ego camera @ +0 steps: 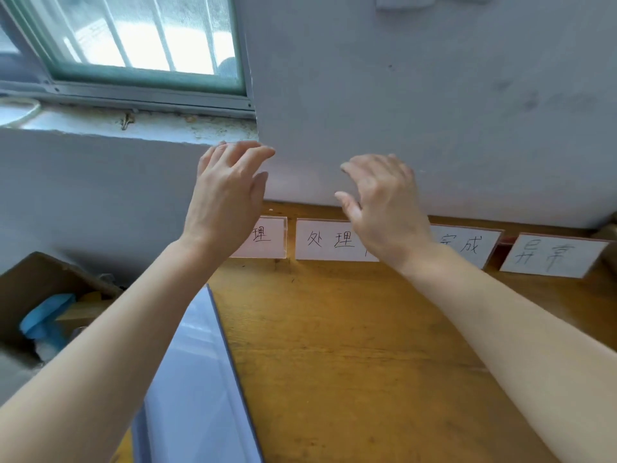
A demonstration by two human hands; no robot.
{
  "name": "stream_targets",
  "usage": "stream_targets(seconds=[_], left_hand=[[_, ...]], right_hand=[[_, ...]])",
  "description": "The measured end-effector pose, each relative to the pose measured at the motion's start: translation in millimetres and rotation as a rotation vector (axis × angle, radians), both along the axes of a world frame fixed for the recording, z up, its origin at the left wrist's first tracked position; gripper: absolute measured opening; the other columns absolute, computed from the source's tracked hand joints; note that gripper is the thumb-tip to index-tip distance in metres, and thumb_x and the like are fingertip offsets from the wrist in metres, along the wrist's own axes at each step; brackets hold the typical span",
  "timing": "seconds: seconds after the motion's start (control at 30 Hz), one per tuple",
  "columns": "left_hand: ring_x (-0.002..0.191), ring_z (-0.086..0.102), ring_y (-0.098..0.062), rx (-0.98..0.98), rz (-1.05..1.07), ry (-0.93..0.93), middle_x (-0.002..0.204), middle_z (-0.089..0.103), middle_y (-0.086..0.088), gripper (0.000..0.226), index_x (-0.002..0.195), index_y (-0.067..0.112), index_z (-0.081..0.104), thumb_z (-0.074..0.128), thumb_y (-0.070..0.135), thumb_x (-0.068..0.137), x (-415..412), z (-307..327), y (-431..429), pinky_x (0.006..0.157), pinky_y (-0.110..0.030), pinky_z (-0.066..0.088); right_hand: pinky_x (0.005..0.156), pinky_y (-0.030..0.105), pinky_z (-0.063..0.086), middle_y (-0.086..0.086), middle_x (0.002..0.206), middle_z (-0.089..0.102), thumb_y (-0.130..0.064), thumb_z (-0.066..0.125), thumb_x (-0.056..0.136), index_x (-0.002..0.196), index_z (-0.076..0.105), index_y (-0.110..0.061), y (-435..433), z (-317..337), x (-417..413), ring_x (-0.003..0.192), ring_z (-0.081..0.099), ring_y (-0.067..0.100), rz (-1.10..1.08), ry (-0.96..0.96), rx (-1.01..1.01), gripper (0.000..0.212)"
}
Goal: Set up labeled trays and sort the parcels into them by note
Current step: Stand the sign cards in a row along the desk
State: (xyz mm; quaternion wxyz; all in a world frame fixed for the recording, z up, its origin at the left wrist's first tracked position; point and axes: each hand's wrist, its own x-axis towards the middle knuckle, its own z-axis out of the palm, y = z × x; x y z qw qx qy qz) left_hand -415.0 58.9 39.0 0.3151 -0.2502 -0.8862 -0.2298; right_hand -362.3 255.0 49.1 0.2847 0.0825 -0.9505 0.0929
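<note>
Four hand-lettered label cards (327, 240) are shown standing in a row along the far edge of the bench (350, 329), against the wall (434, 111); three are partly hidden by the hands. The left hand (227, 195) and the right hand (384, 208) are held raised in front of the cards, apart from each other, fingers loosely spread, with nothing gripped. A clear plastic sheet (193, 379) is seen at the bench's near left, beside a cardboard box (36, 279).
</note>
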Motion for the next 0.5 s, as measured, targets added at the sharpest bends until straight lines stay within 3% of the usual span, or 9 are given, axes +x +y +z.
stream_targets(seconds=[0.27, 0.5], left_hand=[[0.109, 0.056, -0.032, 0.049, 0.116, 0.181, 0.115, 0.063, -0.016, 0.028, 0.115, 0.002, 0.063, 0.056, 0.004, 0.088, 113, 70, -4, 0.100, -0.050, 0.039], [0.110, 0.055, -0.031, 0.035, 0.315, 0.184, 0.116, 0.062, -0.015, 0.028, 0.115, 0.002, 0.062, 0.055, 0.008, 0.088, 246, 70, 7, 0.102, -0.047, 0.038]], right_hand=[[0.101, 0.052, 0.036, 0.017, 0.113, 0.064, -0.018, 0.069, 0.078, 0.111, 0.063, 0.001, -4, 48, 74, 0.111, 0.056, 0.037, 0.145, 0.165, 0.022, 0.039], [0.095, 0.047, 0.042, 0.018, 0.111, 0.065, -0.018, 0.067, 0.080, 0.112, 0.063, 0.002, -2, 50, 165, 0.108, 0.058, 0.037, 0.402, 0.163, -0.054, 0.038]])
